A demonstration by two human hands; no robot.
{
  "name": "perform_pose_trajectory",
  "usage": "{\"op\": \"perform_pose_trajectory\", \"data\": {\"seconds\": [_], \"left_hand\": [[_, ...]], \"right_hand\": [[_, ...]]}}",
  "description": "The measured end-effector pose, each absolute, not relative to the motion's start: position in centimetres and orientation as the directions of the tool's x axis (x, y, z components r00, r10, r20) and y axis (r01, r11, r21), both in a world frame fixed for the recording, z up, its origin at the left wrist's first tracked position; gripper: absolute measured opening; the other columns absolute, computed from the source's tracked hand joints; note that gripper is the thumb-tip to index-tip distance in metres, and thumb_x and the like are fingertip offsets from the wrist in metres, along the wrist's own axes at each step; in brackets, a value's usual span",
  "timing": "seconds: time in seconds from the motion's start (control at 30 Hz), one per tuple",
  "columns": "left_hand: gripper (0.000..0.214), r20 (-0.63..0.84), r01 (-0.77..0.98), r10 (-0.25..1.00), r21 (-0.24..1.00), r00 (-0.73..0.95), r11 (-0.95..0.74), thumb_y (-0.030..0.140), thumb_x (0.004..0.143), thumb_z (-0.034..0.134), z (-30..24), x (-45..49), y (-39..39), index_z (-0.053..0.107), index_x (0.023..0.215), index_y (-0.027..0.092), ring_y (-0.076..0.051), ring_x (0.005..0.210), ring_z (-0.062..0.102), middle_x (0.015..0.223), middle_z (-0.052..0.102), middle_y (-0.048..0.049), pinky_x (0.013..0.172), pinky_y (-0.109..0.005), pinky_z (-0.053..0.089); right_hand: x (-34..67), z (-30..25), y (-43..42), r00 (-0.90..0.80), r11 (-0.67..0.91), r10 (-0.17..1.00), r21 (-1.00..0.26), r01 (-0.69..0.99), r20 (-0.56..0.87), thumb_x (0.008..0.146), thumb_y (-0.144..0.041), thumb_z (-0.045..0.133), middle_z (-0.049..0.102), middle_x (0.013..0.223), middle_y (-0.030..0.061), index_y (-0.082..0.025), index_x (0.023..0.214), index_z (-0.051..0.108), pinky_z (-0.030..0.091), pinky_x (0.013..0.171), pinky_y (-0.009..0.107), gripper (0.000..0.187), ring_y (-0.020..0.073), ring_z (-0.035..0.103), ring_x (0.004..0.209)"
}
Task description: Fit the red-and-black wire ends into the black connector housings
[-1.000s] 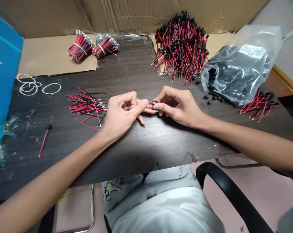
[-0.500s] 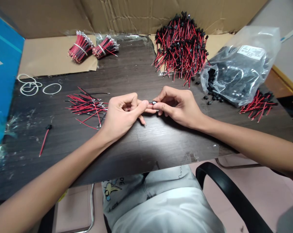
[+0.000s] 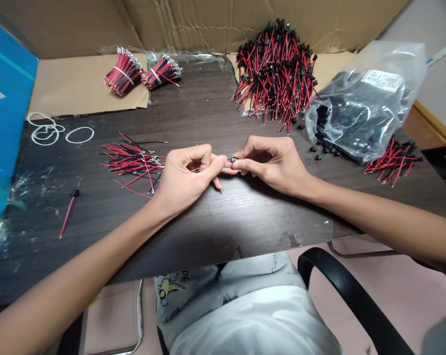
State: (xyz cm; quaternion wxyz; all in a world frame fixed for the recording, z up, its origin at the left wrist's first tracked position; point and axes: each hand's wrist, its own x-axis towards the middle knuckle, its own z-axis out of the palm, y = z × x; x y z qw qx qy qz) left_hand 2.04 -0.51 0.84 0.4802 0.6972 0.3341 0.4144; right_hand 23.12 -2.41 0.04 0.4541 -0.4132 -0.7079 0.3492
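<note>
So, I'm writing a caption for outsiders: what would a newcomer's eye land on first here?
Probably the big heap of red-and-black wires at the back of the table, right of centre. Just right of it lies a clear plastic bag, with small black pieces by its mouth. Nearer, in the middle, the right hand pinches a small black connector close to the fingertips of the left hand.

A few thin white rubbery loops [image 3: 81, 127] lay on the left of the dark wood-grain tabletop [image 3: 208, 108], pretty near a blue panel [image 3: 8, 98] with white print. Creased brown cardboard [image 3: 208, 24] stood along the back, flat tan cardboard sheet [image 3: 82, 88] in front. Down low, a curved black armrest [image 3: 341, 286] sat above pinkish flooring [image 3: 411, 296].
</note>
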Motion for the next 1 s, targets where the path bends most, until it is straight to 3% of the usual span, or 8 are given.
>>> {"op": "perform_pose_trajectory", "data": {"seconds": [0.23, 0.4, 0.5, 0.63, 0.8, 0.9, 1.0], "left_hand": [[0.047, 0.299, 0.118, 0.876, 0.923, 0.378, -0.366, 0.034, 0.093, 0.074, 1.1, 2.2, -0.2, 0.039, 0.064, 0.021, -0.013, 0.059, 0.074, 0.064, 0.069, 0.0007, 0.048, -0.019, 0.054], [0.023, 0.285, 0.193, 0.885, 0.908, 0.368, -0.372, 0.032, 0.093, 0.073, 1.0, 1.8, 0.1, 0.053, 0.090, 0.022, -0.008, 0.047, 0.064, 0.069, 0.071, 0.0052, 0.047, -0.018, 0.050], [0.016, 0.353, 0.340, 0.845, 0.799, 0.402, -0.495, 0.028, 0.095, 0.070, 0.8, 1.3, 0.4, 0.062, 0.107, 0.020, -0.006, 0.047, 0.059, 0.067, 0.069, 0.0070, 0.051, -0.017, 0.049], [0.026, 0.457, 0.488, 0.759, 0.583, 0.465, -0.650, 0.025, 0.096, 0.068, 0.6, 0.7, 0.7, 0.068, 0.121, 0.020, -0.006, 0.052, 0.059, 0.069, 0.069, 0.0066, 0.058, -0.018, 0.048], [0.019, 0.467, 0.580, 0.664, 0.332, 0.584, -0.744, 0.029, 0.103, 0.057, 0.4, 0.2, 1.0, 0.073, 0.104, 0.018, -0.010, 0.059, 0.064, 0.075, 0.075, 0.0001, 0.061, -0.022, 0.045], [0.024, 0.452, 0.595, 0.640, 0.260, 0.621, -0.761, 0.030, 0.105, 0.052, 0.3, 0.1, 1.1, 0.073, 0.106, 0.018, -0.012, 0.057, 0.063, 0.074, 0.075, -0.0015, 0.057, -0.024, 0.040], [0.022, 0.443, 0.584, 0.642, 0.280, 0.626, -0.762, 0.029, 0.103, 0.054, 0.3, 0.1, 1.0, 0.073, 0.105, 0.018, -0.011, 0.051, 0.057, 0.067, 0.070, 0.0007, 0.054, -0.024, 0.036]], "right_hand": [[23.0, 0.2, -2.3, -0.231, 0.336, 0.929, -0.921, 0.196, 0.290, 0.085, -0.057, 0.084, 0.071, 0.080, 0.0007, -0.018, 0.091, 0.069, 0.047, 0.056, 0.026, 0.042, 0.0104, 0.059, 0.061], [23.2, -0.1, -2.0, -0.187, 0.299, 0.944, -0.945, 0.131, 0.272, 0.087, -0.058, 0.082, 0.070, 0.087, 0.0007, -0.020, 0.096, 0.066, 0.050, 0.055, 0.024, 0.043, 0.0097, 0.061, 0.062], [23.5, -0.3, -1.7, -0.158, 0.315, 0.943, -0.939, 0.136, 0.293, 0.088, -0.061, 0.080, 0.070, 0.091, 0.0011, -0.021, 0.099, 0.066, 0.050, 0.053, 0.024, 0.043, 0.0105, 0.063, 0.064], [23.8, -0.4, -1.4, -0.124, 0.360, 0.932, -0.914, 0.186, 0.342, 0.091, -0.058, 0.078, 0.070, 0.094, 0.0010, -0.023, 0.101, 0.065, 0.051, 0.054, 0.024, 0.038, 0.0105, 0.063, 0.064], [23.7, -0.3, -1.3, -0.107, 0.368, 0.930, -0.895, 0.253, 0.352, 0.094, -0.054, 0.075, 0.070, 0.096, 0.0015, -0.023, 0.102, 0.065, 0.052, 0.055, 0.025, 0.033, 0.0110, 0.064, 0.065], [23.7, -0.4, -1.1, -0.098, 0.347, 0.938, -0.905, 0.245, 0.333, 0.094, -0.056, 0.074, 0.070, 0.094, 0.0015, -0.023, 0.102, 0.064, 0.049, 0.050, 0.024, 0.035, 0.0109, 0.063, 0.063], [23.7, -0.4, -1.0, -0.097, 0.324, 0.946, -0.918, 0.228, 0.310, 0.093, -0.059, 0.074, 0.070, 0.092, 0.0020, -0.024, 0.102, 0.063, 0.047, 0.045, 0.023, 0.037, 0.0115, 0.063, 0.061]]}}
